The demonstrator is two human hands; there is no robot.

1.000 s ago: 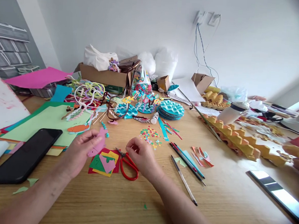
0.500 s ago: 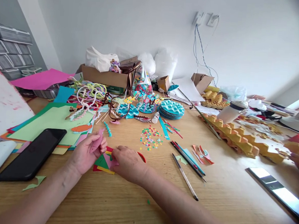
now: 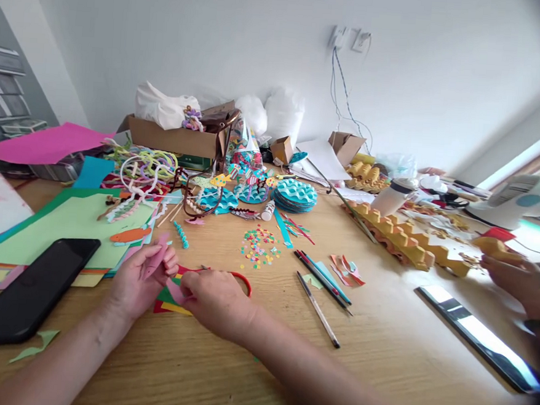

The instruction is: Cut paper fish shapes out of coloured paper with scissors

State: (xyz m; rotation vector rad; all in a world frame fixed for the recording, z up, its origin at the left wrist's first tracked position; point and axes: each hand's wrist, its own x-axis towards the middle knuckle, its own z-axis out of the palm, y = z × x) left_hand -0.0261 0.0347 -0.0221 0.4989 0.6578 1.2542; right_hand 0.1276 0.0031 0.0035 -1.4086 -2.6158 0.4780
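My left hand (image 3: pixel 139 280) pinches a pink paper cutout (image 3: pixel 155 260) that stands up between the fingers. Just right of it, my right hand (image 3: pixel 217 300) is closed on a pink paper scrap (image 3: pixel 178 292). Beneath the hands lie red, yellow and green papers (image 3: pixel 163 306). Red scissors (image 3: pixel 243 281) show in part behind my right hand. An orange paper fish (image 3: pixel 129 236) lies on green sheets (image 3: pixel 78 223) at the left. Small confetti dots (image 3: pixel 260 246) are spread beyond my right hand.
A black phone (image 3: pixel 32 291) lies at the left. Pens (image 3: pixel 318 311) and paper scraps (image 3: pixel 346 271) are right of my hands. Yellow egg cartons (image 3: pixel 392 236), a shiny phone (image 3: pixel 477 337) and another person's hand (image 3: pixel 523 285) are farther right. Blue scalloped discs (image 3: pixel 295 196) stand at the back.
The view has turned right, so things appear farther left. My right hand has lifted the pink scrap slightly from the papers. More of the other person's hands and a white machine now show.
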